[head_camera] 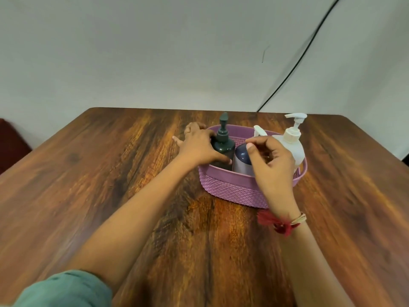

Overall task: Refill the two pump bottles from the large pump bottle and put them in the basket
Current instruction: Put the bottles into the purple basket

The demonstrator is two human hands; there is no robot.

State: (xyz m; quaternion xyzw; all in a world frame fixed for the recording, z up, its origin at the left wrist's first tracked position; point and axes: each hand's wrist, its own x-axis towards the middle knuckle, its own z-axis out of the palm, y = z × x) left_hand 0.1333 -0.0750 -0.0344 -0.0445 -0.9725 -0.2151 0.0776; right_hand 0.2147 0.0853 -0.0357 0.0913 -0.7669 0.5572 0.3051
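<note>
A purple woven basket (232, 189) stands on the wooden table (110, 185). Three bottles stand inside it. The dark green pump bottle (223, 144) is at the left, and my left hand (199, 147) is wrapped around its body. In the middle is a purple-grey bottle (242, 160) with a white pump head (259, 130) showing behind my fingers. My right hand (272, 165) hovers over this bottle with fingers curled and apart, touching nothing that I can see. The large white pump bottle (292, 142) stands at the basket's right end.
A black cable (296, 65) runs down the grey wall to the table's far edge. A dark red object (11, 142) sits beyond the table's left side. Bare wood surrounds the basket on all sides.
</note>
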